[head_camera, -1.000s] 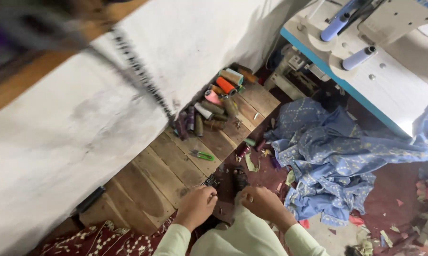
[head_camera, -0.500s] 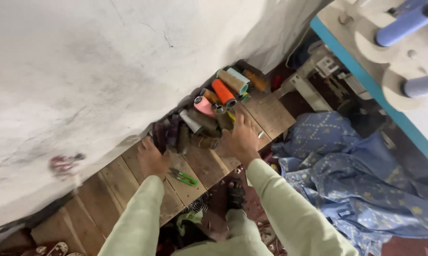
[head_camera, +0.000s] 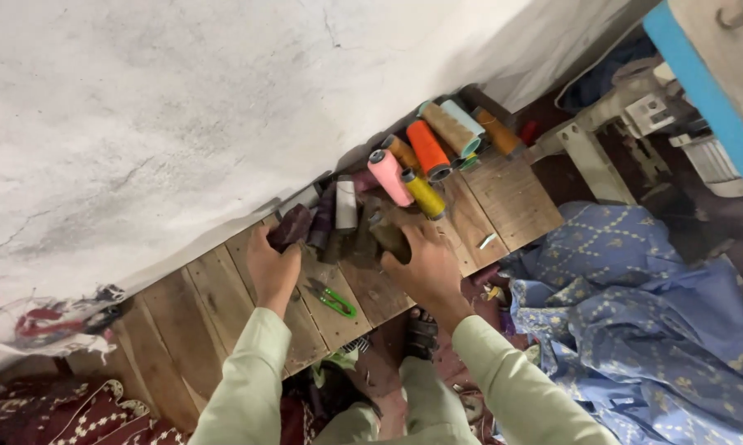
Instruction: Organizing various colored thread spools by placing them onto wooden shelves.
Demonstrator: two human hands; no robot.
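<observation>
The person's left hand (head_camera: 273, 268) is closed around a dark maroon thread spool (head_camera: 291, 226) lying at the near end of a row of spools on a low wooden plank shelf (head_camera: 215, 297) against a whitewashed wall (head_camera: 223, 99). The right hand (head_camera: 425, 264) is curled over a dark olive-brown spool (head_camera: 388, 237), fingers wrapped over its top; how firmly it grips cannot be told. Between the two hands lie more dark spools, one purple (head_camera: 324, 219) and one with a white band (head_camera: 346, 204), touching each other. Just beyond the right hand a pink spool (head_camera: 388, 176) and a yellow spool (head_camera: 425, 194) lie side by side, and farther out from that hand sit an orange spool (head_camera: 428, 148), a tan spool (head_camera: 449, 128), a pale blue spool (head_camera: 464, 119) and an amber one (head_camera: 497, 132), packed closely together. Just beside the left hand, on the planks between the wrists, lie small green-handled thread snips (head_camera: 334, 299). Well off to the right of the right hand, blue patterned fabric (head_camera: 635, 313) is heaped on the floor below a blue-edged sewing table (head_camera: 701, 99). Both arms wear pale green sleeves (head_camera: 248, 379).
</observation>
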